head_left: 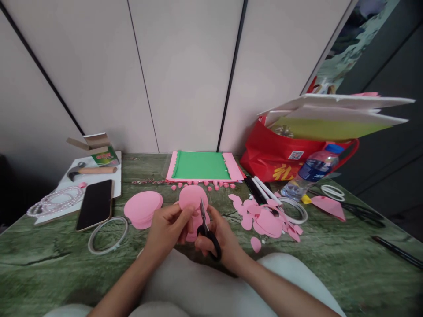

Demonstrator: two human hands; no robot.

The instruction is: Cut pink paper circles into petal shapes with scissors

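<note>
My left hand [168, 225] is closed on a round pink paper piece [192, 197], held upright just above the green marble table [46, 259]. My right hand [220, 235] grips small black-handled scissors [206, 224], whose blades point up into the pink paper's right side. A stack of pink paper circles [142, 208] lies to the left of my hands. Pink cut scraps [264, 218] are strewn to the right.
Green and pink paper sheets [201, 166] lie at the back. To the left lie a phone [95, 204], a tape ring [107, 234], beads [54, 199], a hammer [90, 170] and a small box [99, 149]. On the right are a red bag [284, 160], a water bottle [309, 171], pens [261, 190] and black scissors [361, 212].
</note>
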